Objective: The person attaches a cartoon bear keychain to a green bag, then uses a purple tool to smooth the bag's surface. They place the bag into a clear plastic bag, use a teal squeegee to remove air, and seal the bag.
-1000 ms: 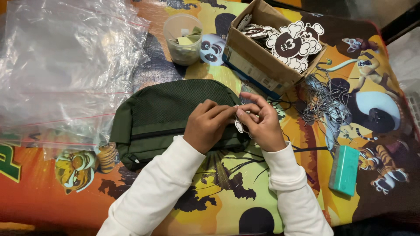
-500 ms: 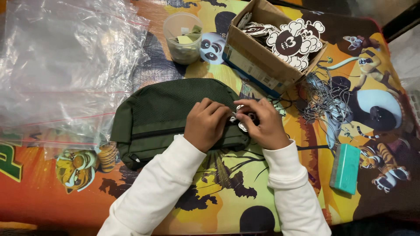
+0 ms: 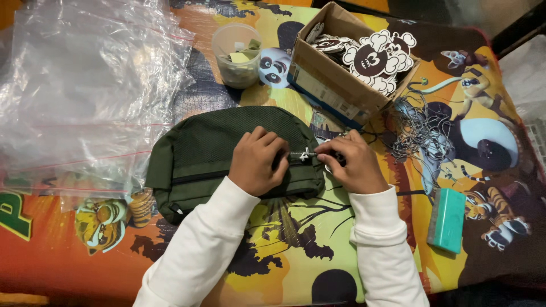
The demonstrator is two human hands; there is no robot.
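Left hand (image 3: 259,160) pressed closed on green pouch (image 3: 210,153) mid-frame to steady it, right hand (image 3: 348,164) pinching its zipper pull (image 3: 305,154).

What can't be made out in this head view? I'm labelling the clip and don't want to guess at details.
- Head view: the small metal piece between the left hand and right hand is too small to identify.
- The green pouch is partly covered by the left hand; its zipper end is hidden.
- The cardboard box hides what lies beneath the top cut-out tags.
- The clear plastic bags run off the left edge.
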